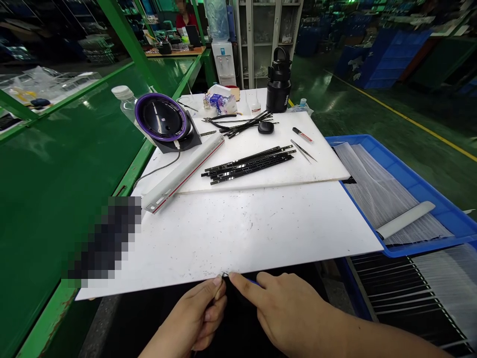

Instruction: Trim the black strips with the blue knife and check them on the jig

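Note:
At the near edge of the white table, my left hand [203,311] is closed, with thumb and forefinger pinching a small thin dark piece [224,274]. Too little of that piece shows to tell its kind. My right hand [288,306] is just to its right, its forefinger stretched toward the piece and the other fingers curled. A blue sliver [255,282] shows beside that forefinger, and what it belongs to is hidden under the hand. Farther back, several narrow black strips [249,164] lie in a bundle on a white foam board [313,169].
A long white box [186,171] lies left of the strips, near a round purple-rimmed fan [162,117]. Tweezers [302,150], pliers [219,122] and a black bottle [278,87] are on the board's far part. A blue crate [406,171] stands at right.

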`<state>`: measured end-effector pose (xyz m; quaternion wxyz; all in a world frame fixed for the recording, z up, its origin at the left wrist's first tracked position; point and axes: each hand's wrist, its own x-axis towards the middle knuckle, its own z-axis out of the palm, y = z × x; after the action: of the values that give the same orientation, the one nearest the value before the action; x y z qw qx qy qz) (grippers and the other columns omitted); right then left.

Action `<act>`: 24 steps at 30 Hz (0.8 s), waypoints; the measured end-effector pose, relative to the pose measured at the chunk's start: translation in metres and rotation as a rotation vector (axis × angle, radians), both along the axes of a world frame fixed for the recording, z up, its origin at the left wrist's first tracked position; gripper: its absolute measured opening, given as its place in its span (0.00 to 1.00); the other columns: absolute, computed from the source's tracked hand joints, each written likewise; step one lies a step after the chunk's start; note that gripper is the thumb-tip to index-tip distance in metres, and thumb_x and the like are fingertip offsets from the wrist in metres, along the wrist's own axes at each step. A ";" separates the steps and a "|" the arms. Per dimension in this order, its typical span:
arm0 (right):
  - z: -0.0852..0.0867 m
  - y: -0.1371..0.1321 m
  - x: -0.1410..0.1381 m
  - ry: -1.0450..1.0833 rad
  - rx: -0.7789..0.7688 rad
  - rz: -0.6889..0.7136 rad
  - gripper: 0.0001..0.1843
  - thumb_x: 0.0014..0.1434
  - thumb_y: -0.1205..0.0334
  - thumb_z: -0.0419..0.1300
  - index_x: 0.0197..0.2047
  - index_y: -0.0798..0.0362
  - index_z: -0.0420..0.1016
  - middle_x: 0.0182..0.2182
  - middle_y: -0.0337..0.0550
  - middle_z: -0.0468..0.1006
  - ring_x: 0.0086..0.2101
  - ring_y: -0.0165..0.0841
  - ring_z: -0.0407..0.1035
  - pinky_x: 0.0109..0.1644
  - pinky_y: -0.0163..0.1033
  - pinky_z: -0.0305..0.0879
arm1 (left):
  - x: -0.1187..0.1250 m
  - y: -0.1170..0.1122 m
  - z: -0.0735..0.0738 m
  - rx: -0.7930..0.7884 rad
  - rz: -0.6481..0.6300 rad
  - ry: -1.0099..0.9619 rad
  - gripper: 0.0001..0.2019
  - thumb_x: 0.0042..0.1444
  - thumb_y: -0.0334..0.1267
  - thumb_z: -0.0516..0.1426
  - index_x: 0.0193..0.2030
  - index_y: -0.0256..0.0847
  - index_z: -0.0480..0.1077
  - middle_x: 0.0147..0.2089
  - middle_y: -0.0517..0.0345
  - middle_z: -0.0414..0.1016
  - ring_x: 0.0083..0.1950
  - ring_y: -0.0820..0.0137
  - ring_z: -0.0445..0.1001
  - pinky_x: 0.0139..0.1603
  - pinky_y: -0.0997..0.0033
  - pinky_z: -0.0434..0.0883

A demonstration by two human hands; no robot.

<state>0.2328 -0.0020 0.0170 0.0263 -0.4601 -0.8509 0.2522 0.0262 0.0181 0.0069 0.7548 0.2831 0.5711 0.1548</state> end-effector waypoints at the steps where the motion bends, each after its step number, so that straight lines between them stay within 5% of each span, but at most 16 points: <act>1: 0.000 0.000 0.000 -0.010 0.008 0.003 0.36 0.60 0.65 0.50 0.69 0.42 0.43 0.35 0.41 0.76 0.26 0.37 0.70 0.23 0.38 0.47 | 0.000 0.000 0.001 0.001 -0.001 0.003 0.22 0.57 0.59 0.52 0.27 0.42 0.56 0.21 0.70 0.49 0.20 0.80 0.39 0.18 0.77 0.38; 24: 0.013 0.001 -0.008 -0.165 0.011 0.035 0.42 0.56 0.66 0.54 0.70 0.46 0.41 0.33 0.45 0.75 0.21 0.38 0.69 0.20 0.37 0.53 | 0.003 0.000 0.003 0.029 -0.036 0.028 0.25 0.58 0.60 0.49 0.22 0.41 0.54 0.20 0.69 0.48 0.19 0.79 0.38 0.17 0.77 0.40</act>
<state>0.2243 -0.0007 0.0299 -0.0458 -0.4641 -0.8596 0.2089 0.0289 0.0183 0.0098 0.7451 0.3065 0.5742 0.1453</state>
